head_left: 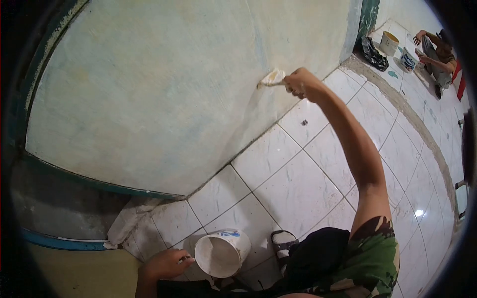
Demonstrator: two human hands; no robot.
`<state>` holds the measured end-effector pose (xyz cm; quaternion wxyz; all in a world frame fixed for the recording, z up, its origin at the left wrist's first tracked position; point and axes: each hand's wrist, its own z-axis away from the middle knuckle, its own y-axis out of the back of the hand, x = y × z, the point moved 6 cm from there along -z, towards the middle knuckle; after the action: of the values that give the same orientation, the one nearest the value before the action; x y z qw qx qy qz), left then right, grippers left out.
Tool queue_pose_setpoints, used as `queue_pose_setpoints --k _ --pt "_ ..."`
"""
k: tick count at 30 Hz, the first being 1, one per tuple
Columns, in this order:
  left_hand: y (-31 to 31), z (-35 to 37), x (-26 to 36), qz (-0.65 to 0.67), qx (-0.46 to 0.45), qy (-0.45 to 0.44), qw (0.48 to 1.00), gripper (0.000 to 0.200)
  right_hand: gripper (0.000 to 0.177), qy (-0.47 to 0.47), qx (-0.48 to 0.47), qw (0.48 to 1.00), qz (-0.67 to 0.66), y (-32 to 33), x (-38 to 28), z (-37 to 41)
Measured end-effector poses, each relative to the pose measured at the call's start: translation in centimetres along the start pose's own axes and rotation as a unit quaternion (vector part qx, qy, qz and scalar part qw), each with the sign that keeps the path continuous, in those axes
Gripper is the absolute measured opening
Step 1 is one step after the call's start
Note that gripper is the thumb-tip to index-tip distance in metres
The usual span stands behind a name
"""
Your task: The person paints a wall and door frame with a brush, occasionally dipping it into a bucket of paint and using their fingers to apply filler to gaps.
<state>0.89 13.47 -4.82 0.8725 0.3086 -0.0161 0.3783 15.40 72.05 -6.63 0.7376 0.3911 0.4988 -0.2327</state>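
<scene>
My right hand (300, 84) is stretched out to the pale green wall (164, 94), its fingers closed round the handle of a paintbrush (272, 78). The brush head is coated in white and lies at the wall surface. Low in the view, my left hand (171, 263) is beside the rim of a white bucket (238, 246). Its fingers are curled in, and what they grip, if anything, is too small to make out. Whitish material coats the inside of the bucket.
White floor tiles (303, 179) run along the wall. A ledge with a blue edge (64, 242) is at lower left. Far right, another person (439, 57) sits on the floor near a labelled tub (409, 59), a second bucket (388, 43) and a black plastic bag (373, 53).
</scene>
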Motion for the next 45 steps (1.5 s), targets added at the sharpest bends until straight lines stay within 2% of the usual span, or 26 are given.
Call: queue_pose_setpoints --k 6,7,9,10,12,13,15,16,20,24,26,32,35,36,38,41,45 --pt "-0.9 -2.1 -1.1 -0.025 -0.027 -0.012 0.999 0.039 0.024 0.151 0.053 0.985 -0.071 4.7 -13.1 5.1" --pt "-0.8 -2.2 -1.1 -0.03 -0.034 -0.015 0.999 0.039 0.024 0.15 0.054 0.985 -0.072 4.8 -14.1 5.3" --pt "-0.6 -2.2 -0.4 -0.034 -0.028 -0.024 0.999 0.039 0.027 0.249 0.083 0.962 -0.078 5.4 -16.6 6.2" --pt "-0.5 -2.2 0.0 -0.035 -0.021 -0.034 0.999 0.038 0.027 0.247 0.082 0.962 -0.08 5.6 -17.2 6.6" --pt "-0.5 -1.9 0.2 -0.026 -0.023 -0.033 0.999 0.038 0.024 0.172 0.057 0.969 -0.168 5.8 -17.1 6.6" --pt "-0.5 -1.6 0.3 -0.016 -0.024 -0.034 0.999 0.039 0.024 0.17 0.056 0.969 -0.169 5.4 -16.4 6.4" --pt "-0.4 -1.0 0.3 -0.018 -0.019 -0.019 0.999 0.039 0.027 0.266 0.033 0.932 -0.245 4.2 -14.4 5.7" --pt "-0.3 -0.7 0.3 -0.02 -0.011 -0.007 1.0 0.039 0.027 0.263 0.033 0.933 -0.245 3.4 -12.8 5.0" --pt "0.1 0.3 0.5 -0.002 -0.035 0.038 0.999 0.041 0.023 0.157 -0.04 0.942 -0.295 -1.2 -2.7 0.0" --pt "0.2 0.7 0.2 -0.006 -0.012 0.043 0.999 0.042 0.021 0.086 -0.043 0.935 -0.341 -5.7 7.1 -1.4" --pt "0.1 0.7 -0.1 -0.009 -0.005 0.044 0.999 0.043 0.021 0.022 -0.048 0.946 -0.321 -7.1 10.9 -0.7" --pt "0.2 0.8 0.0 0.01 -0.002 0.041 0.999 0.042 0.021 -0.079 -0.048 0.968 -0.233 -7.8 19.1 -0.5" --pt "0.2 0.7 -0.2 -0.011 0.003 0.027 1.0 0.039 0.023 -0.112 -0.014 0.987 -0.114 -7.3 23.3 -0.6" --pt "0.2 0.7 -0.3 -0.002 0.005 0.026 1.0 0.04 0.023 -0.114 -0.014 0.987 -0.113 -7.4 24.1 -0.8" --pt "0.0 0.6 -0.8 0.009 0.007 0.024 1.0 0.041 0.025 -0.181 -0.006 0.983 -0.031 -7.4 26.5 -1.0" --pt "0.0 0.3 -1.3 0.014 0.01 0.017 1.0 0.042 0.029 -0.197 -0.011 0.98 -0.014 -7.8 27.4 -1.8" --pt "0.7 0.2 -0.6 0.037 -0.003 0.06 0.998 0.043 0.027 -0.211 -0.019 0.977 -0.023 -8.5 27.4 -3.5"
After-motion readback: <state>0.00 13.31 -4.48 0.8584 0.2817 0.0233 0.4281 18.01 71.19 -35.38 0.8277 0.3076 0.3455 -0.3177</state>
